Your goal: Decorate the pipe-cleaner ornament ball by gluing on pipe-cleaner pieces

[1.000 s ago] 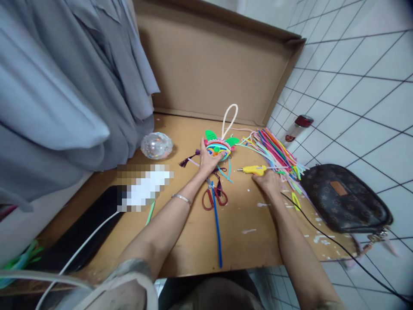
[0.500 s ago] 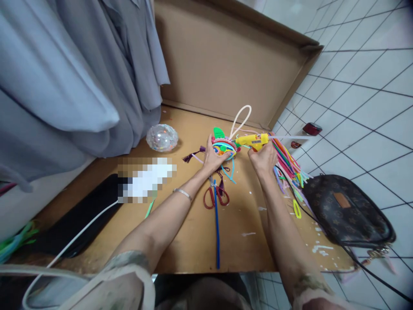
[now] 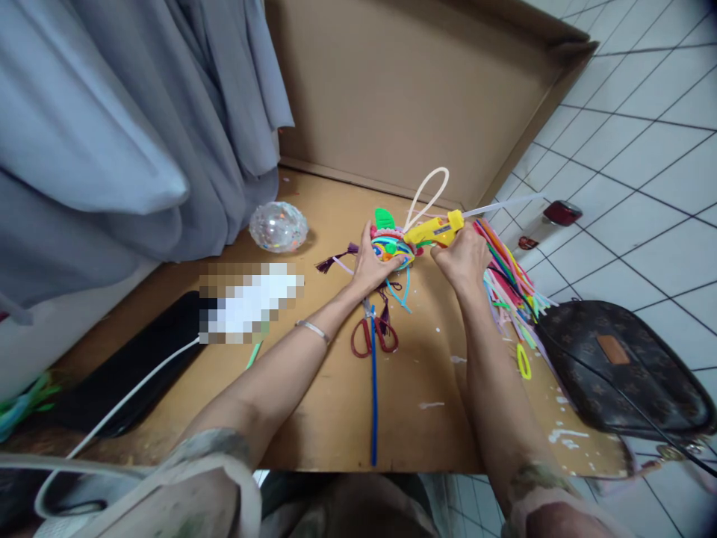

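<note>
My left hand [image 3: 374, 263] is closed around a colourful craft ornament [image 3: 393, 249] with a green leaf-shaped piece [image 3: 385, 218] on top. Wrapped in my right hand [image 3: 464, 261] is a yellow glue gun [image 3: 435, 229], a long clear glue stick [image 3: 504, 204] poking out of its back. Its nozzle end meets the ornament's upper right edge, but the tip itself is hidden. A cream loop [image 3: 429, 196] rises behind the ornament. Just below lie red-handled scissors [image 3: 374, 336], a dark tassel [image 3: 385, 317] and a blue pipe cleaner [image 3: 374, 403].
A clear speckled ball [image 3: 278, 226] sits at the back left, before a grey curtain [image 3: 224, 149]. Bundled coloured pipe cleaners [image 3: 512, 276] and a brown handbag [image 3: 627, 366] lie right, crossed by a black cord. Cardboard [image 3: 414, 97] stands behind; a black pad [image 3: 140, 366] lies left.
The glue gun's rear has tilted upward, with its nozzle still by the ornament's upper right edge. My left hand keeps its hold. The whole view has shifted slightly.
</note>
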`<state>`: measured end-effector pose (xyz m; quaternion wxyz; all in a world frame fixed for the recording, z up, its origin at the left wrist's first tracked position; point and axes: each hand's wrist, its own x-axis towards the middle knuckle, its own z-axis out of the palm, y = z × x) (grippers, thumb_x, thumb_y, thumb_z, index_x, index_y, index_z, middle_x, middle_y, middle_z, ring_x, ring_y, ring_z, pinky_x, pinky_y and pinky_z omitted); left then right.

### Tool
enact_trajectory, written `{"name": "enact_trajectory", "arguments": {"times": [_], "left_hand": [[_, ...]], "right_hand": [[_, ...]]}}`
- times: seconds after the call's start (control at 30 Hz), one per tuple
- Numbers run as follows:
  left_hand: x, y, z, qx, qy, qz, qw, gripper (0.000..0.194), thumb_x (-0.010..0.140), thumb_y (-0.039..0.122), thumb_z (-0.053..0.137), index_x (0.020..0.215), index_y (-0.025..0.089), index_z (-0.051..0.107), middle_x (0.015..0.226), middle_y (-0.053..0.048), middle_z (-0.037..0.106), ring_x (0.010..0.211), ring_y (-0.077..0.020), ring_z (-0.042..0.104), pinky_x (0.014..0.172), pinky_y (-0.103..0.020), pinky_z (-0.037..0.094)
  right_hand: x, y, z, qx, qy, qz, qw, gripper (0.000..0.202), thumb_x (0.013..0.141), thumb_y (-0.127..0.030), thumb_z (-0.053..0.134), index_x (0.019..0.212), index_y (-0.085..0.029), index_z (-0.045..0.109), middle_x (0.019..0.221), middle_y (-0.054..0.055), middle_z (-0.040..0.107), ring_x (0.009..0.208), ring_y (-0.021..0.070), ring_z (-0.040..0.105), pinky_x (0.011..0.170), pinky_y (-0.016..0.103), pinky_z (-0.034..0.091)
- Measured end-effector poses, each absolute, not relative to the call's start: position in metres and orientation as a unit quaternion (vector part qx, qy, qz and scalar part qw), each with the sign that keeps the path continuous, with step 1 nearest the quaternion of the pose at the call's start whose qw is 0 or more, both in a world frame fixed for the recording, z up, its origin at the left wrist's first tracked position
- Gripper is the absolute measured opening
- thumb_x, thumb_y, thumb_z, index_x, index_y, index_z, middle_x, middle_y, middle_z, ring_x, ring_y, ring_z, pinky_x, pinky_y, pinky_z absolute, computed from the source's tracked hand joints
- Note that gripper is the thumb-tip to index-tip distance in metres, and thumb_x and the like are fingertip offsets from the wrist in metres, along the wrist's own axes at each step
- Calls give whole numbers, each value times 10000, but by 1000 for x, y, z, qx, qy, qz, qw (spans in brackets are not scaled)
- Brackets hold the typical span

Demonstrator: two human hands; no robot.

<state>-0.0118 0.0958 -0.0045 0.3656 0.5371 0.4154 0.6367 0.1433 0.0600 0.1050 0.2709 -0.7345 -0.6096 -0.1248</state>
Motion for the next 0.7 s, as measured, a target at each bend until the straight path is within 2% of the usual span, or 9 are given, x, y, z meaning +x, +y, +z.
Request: {"name": "enact_trajectory", "arguments": {"times": [0.47,0.7], "left_hand": [[-14,94,-3,544,409,636,364,1156,598,309,936,1575,264,320,1618,-159,408,1535,-347,350,1277,-468,270],[-14,97,-6,567,422,615,350,1179,640,405,915,1604,278,250,1679,-158,313,1560,-360,297,1281,-504,254]], "right_hand": [[142,57,109,-748,-613,-113,228,421,780,-349,695,1144,-160,603,1006,151,730,1003,345,693,833,445,529],[135,51,115,-762,-604,-128,195,436,776,-308,693,1171,-148,607,995,156,737,972,341,692,783,395,510]]}}
